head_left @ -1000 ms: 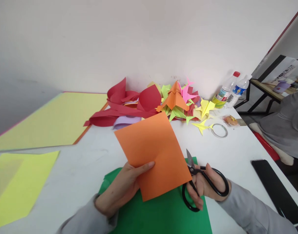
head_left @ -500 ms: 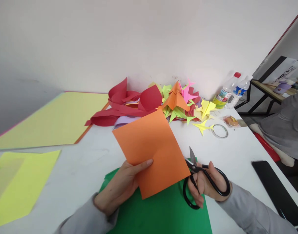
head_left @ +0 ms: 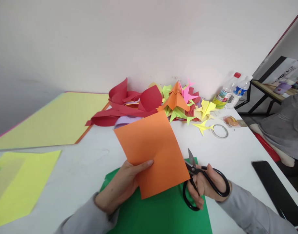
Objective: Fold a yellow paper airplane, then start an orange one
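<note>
A flat sheet of orange paper [head_left: 155, 146] is pinched in my left hand [head_left: 127, 182], thumb on top and the fingers hidden behind it. My right hand [head_left: 205, 183] grips black-handled scissors [head_left: 193, 170] through the finger loops. Their blades are parted at the sheet's right edge; one blade shows beyond the edge, and the other is partly hidden by the paper. Beneath both hands a green sheet [head_left: 163, 214] lies on the white table [head_left: 85, 172].
Red curled paper [head_left: 129, 104] and folded paper shapes [head_left: 177, 100] pile against the wall. Yellow sheets [head_left: 39, 182] lie at left. Two bottles [head_left: 228, 89], a tape roll [head_left: 227, 131] and a black flat object [head_left: 273, 185] are at right. Someone in grey [head_left: 285, 120] sits beyond the table.
The orange paper's upper part has tilted down very slightly and shifted a little right. The scissors have dipped slightly, blades still parted. Both hands keep their holds.
</note>
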`<state>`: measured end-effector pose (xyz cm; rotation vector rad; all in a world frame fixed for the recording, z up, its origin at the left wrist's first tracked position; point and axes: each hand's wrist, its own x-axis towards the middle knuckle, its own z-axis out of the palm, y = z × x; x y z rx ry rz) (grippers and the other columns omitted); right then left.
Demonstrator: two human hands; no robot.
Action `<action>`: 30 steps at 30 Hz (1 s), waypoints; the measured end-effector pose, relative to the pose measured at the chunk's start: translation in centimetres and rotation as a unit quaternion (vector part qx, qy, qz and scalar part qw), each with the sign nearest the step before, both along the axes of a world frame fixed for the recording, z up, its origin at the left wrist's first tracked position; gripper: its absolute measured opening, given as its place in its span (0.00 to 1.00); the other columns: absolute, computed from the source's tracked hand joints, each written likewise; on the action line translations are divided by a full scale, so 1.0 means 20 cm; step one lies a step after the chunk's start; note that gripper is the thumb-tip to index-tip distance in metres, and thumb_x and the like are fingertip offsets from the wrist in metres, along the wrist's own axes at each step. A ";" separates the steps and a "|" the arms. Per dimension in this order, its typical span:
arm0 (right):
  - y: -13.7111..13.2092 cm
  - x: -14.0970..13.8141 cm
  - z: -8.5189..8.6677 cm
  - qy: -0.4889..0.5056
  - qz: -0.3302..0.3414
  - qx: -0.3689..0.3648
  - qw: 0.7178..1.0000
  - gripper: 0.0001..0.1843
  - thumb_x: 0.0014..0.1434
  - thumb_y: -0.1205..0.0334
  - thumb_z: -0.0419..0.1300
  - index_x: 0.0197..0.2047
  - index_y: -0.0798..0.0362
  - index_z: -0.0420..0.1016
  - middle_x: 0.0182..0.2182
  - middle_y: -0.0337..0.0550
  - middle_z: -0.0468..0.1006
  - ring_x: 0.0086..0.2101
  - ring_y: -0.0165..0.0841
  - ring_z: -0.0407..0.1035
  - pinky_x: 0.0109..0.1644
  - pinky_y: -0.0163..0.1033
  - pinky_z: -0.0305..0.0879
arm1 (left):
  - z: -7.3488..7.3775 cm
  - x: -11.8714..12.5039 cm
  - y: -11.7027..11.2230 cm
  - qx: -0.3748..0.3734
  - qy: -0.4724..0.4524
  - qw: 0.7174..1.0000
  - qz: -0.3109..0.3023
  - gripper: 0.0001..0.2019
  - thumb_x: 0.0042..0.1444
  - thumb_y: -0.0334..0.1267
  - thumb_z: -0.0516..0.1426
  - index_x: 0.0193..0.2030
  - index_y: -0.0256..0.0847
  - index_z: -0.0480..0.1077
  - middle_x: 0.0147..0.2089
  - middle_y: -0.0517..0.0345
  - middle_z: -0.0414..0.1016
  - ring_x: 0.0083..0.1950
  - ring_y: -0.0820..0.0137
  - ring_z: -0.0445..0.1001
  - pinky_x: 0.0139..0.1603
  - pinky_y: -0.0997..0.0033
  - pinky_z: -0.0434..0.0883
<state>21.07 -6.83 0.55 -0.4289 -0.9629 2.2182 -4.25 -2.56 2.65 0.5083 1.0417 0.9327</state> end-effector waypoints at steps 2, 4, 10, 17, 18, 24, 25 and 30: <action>0.00 0.00 0.00 0.005 0.013 -0.002 1.000 0.35 0.59 0.28 0.48 0.49 0.53 0.69 0.23 0.37 0.73 0.16 0.26 0.61 0.20 0.32 0.55 | 0.01 0.01 -0.01 -0.004 0.003 1.000 -0.002 0.38 0.42 0.35 0.72 0.62 0.44 0.67 0.60 0.47 0.75 0.55 0.53 0.77 0.46 0.65 0.80; 0.00 -0.01 0.00 0.011 0.019 0.001 1.000 0.34 0.59 0.29 0.49 0.48 0.52 0.68 0.23 0.37 0.73 0.16 0.26 0.61 0.20 0.31 0.55 | 0.02 0.02 -0.02 -0.012 0.009 1.000 -0.003 0.37 0.40 0.36 0.72 0.60 0.42 0.69 0.59 0.47 0.75 0.55 0.52 0.77 0.45 0.65 0.80; 0.00 -0.01 0.00 -0.023 0.011 -0.001 1.000 0.42 0.57 0.25 0.45 0.56 0.52 0.66 0.22 0.36 0.72 0.17 0.27 0.60 0.22 0.33 0.55 | 0.02 0.03 -0.01 -0.017 0.014 1.000 -0.003 0.36 0.39 0.36 0.73 0.59 0.41 0.71 0.58 0.45 0.76 0.54 0.51 0.77 0.46 0.62 0.80; 0.00 0.00 -0.02 0.012 -0.002 -0.007 1.000 0.38 0.58 0.27 0.47 0.50 0.53 0.70 0.24 0.37 0.71 0.18 0.26 0.61 0.20 0.32 0.52 | 0.01 0.02 -0.01 -0.008 0.012 1.000 0.006 0.38 0.40 0.36 0.72 0.60 0.43 0.69 0.58 0.46 0.76 0.55 0.52 0.77 0.46 0.64 0.80; 0.00 0.00 -0.02 0.014 -0.004 -0.010 1.000 0.38 0.58 0.26 0.47 0.47 0.53 0.72 0.24 0.37 0.71 0.17 0.26 0.61 0.20 0.32 0.52 | 0.01 0.01 -0.01 -0.006 0.011 1.000 0.006 0.38 0.40 0.36 0.72 0.61 0.43 0.69 0.58 0.46 0.76 0.55 0.52 0.77 0.46 0.64 0.80; 0.00 -0.01 -0.01 0.007 -0.019 -0.010 1.000 0.39 0.57 0.26 0.48 0.41 0.57 0.73 0.22 0.39 0.71 0.16 0.26 0.61 0.18 0.32 0.54 | 0.00 0.00 0.00 0.003 0.002 1.000 0.003 0.39 0.42 0.35 0.72 0.63 0.45 0.67 0.60 0.47 0.75 0.56 0.54 0.77 0.46 0.67 0.80; 0.00 -0.01 -0.01 0.007 -0.020 -0.010 1.000 0.39 0.57 0.26 0.48 0.42 0.57 0.73 0.22 0.38 0.71 0.16 0.26 0.61 0.18 0.32 0.54 | 0.00 0.00 0.00 0.004 0.001 1.000 0.002 0.39 0.42 0.35 0.72 0.63 0.45 0.67 0.60 0.47 0.75 0.56 0.54 0.76 0.46 0.67 0.80; 0.00 0.00 0.00 -0.001 -0.028 -0.020 0.999 0.37 0.57 0.27 0.50 0.43 0.54 0.72 0.23 0.39 0.73 0.17 0.27 0.63 0.19 0.32 0.54 | 0.01 0.00 0.00 0.003 0.003 1.000 0.003 0.38 0.42 0.35 0.72 0.62 0.45 0.68 0.60 0.49 0.74 0.56 0.54 0.76 0.45 0.67 0.80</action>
